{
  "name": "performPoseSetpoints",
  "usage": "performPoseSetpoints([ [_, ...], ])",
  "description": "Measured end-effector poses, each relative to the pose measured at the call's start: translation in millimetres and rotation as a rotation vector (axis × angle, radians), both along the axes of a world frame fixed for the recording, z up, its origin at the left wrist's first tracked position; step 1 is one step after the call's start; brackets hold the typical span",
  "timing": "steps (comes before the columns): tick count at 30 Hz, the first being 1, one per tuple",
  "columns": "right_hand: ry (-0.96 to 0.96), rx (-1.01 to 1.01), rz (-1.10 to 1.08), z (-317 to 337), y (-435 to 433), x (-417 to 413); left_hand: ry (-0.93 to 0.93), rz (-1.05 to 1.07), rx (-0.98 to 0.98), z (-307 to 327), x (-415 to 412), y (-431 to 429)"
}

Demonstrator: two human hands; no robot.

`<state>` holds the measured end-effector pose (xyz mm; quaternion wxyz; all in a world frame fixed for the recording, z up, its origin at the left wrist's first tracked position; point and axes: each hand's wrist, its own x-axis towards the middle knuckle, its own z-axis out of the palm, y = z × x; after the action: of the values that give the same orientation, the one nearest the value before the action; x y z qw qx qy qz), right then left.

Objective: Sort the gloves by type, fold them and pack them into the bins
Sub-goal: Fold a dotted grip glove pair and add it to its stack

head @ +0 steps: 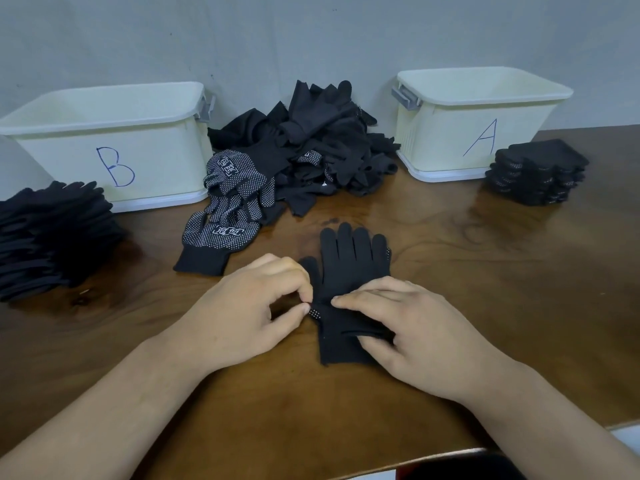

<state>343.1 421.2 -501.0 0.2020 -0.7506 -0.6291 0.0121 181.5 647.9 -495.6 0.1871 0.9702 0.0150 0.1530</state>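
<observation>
A black glove (349, 265) lies flat on the wooden table, fingers pointing away from me, with white dots showing at its edges. My left hand (242, 310) pinches the dotted thumb edge of this glove between thumb and forefinger. My right hand (401, 327) rests on the glove's palm and cuff, fingers pressing down and thumb tucked into a fold. A loose pile of black gloves (311, 147) sits at the back centre, with dotted gloves (228, 206) spilling toward me.
Cream bin B (114, 147) stands at the back left, cream bin A (474, 123) at the back right. A stack of plain black gloves (52, 237) lies left of me. A stack of folded dotted gloves (536, 171) sits beside bin A. The table's front edge (415, 459) is near.
</observation>
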Motion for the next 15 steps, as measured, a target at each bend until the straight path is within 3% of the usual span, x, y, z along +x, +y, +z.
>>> performPoseSetpoints([
  [9, 0.131, 0.131, -0.044, -1, -21, 21, -0.017, -0.083, 0.044, 0, 0, -5],
  [15, 0.022, 0.229, -0.030, -6, -23, 13, 0.009, -0.053, -0.001, -3, 1, -4],
])
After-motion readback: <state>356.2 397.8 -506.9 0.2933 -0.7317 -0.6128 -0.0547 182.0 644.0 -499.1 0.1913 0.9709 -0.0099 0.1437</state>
